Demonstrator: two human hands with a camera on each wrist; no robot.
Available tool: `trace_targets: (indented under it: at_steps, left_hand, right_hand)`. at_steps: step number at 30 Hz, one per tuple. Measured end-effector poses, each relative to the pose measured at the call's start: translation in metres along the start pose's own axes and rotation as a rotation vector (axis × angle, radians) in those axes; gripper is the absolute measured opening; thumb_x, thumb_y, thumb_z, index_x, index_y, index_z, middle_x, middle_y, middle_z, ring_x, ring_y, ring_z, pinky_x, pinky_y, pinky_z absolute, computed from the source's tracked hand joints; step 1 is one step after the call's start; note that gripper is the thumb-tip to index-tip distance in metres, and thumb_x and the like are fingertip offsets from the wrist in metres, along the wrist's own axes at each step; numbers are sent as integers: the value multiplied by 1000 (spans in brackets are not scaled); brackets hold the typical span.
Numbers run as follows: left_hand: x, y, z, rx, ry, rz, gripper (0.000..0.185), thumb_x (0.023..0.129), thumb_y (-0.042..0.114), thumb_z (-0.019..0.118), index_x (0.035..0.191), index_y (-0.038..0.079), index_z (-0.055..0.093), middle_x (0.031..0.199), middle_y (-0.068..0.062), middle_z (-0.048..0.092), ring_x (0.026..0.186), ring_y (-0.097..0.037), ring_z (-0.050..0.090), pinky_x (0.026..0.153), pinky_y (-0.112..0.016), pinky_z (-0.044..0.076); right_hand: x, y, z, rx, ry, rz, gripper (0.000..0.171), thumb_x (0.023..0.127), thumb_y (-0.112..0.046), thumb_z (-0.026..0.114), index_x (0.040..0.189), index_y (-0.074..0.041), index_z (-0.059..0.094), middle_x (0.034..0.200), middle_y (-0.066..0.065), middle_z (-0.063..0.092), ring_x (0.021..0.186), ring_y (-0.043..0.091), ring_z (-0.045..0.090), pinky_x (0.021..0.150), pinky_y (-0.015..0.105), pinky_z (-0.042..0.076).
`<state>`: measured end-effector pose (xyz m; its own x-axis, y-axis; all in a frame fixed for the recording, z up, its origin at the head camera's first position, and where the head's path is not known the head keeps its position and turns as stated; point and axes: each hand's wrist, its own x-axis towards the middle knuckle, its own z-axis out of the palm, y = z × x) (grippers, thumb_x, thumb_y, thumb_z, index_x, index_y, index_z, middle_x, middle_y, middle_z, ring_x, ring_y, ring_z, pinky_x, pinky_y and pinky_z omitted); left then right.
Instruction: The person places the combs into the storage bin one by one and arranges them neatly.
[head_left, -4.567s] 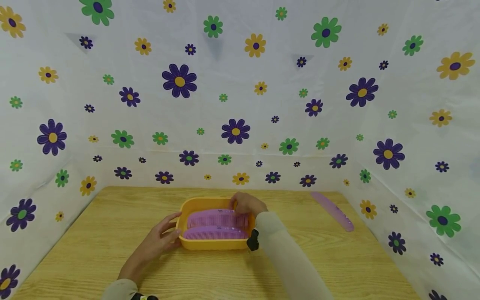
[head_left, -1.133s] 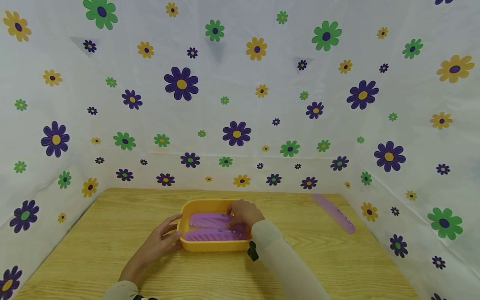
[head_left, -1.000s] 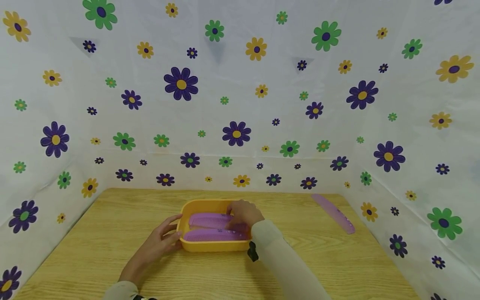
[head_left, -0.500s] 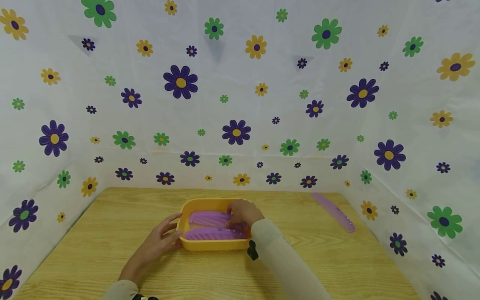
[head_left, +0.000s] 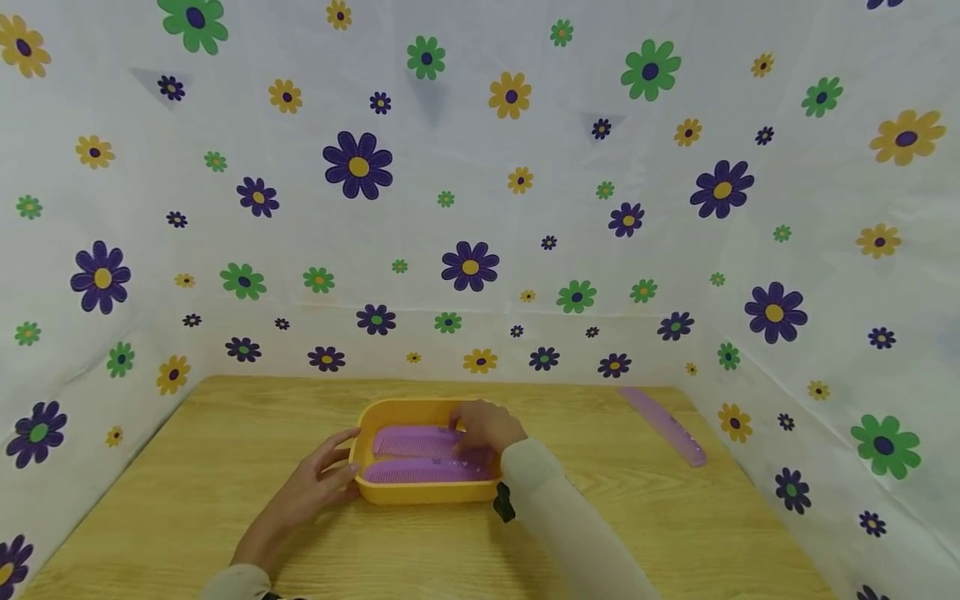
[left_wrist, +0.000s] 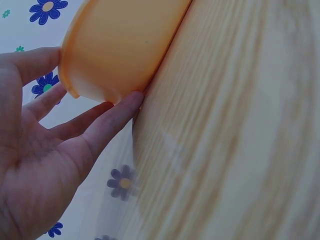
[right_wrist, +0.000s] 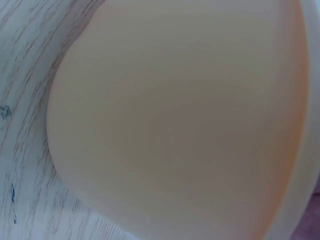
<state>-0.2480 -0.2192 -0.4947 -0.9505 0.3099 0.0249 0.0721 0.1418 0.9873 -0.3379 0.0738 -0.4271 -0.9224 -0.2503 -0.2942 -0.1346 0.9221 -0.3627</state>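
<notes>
A yellow plastic tray [head_left: 420,493] sits mid-table with two purple combs lying side by side in it, the back comb [head_left: 411,439] and the front comb [head_left: 416,472]. My right hand [head_left: 486,428] reaches into the tray from the right. Its bent fingers close over the right end of the back comb and hide both combs' right ends. My left hand [head_left: 318,482] lies on the table with straight fingers [left_wrist: 114,116] touching the tray's [left_wrist: 120,45] left wall. The right wrist view shows only the tray's outer wall [right_wrist: 175,125].
A third purple comb [head_left: 663,425] lies loose on the wooden table [head_left: 225,433] at the back right, close to the flowered sheet. White sheets with flower prints wall in the table at the back and on both sides.
Over the last second almost nothing has moved. Since 4.6 s ago my right hand has slid slightly toward the front over the combs' right ends; my left hand stays at the tray.
</notes>
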Motion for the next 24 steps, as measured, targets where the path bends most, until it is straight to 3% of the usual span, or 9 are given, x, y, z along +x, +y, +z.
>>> trace_targets:
  at_steps: [4,9,17,24]
  left_hand:
    - [-2,-1,0,6,-5,-4,66,107,24,57,163,13,25,156,-36,35,133,-38,58,97,-38,62]
    - [-2,0,1,-1,1,-27,66,107,24,57,163,14,24,157,-35,36,130,-35,61,98,-38,62]
    - [-2,0,0,2,14,-31,65,107,23,57,163,14,25,156,-35,37,129,-37,61,98,-39,62]
    - [-1,0,1,-2,0,-24,64,108,22,56,163,14,25,157,-35,36,130,-37,61,98,-39,62]
  right_hand:
    - [0,-1,2,-23,0,-11,32,88,-28,82,119,-25,72,123,2,70,99,25,58,97,52,56]
    - [0,-1,2,-37,-2,-14,29,91,-28,79,119,-26,72,124,2,70,99,25,58,96,50,56]
    - [1,-2,1,0,-22,-5,26,93,-26,77,118,-26,72,118,3,68,89,25,62,77,42,60]
    - [-2,1,-2,-7,-23,-33,27,95,-27,74,122,-27,72,129,3,68,104,26,58,101,52,55]
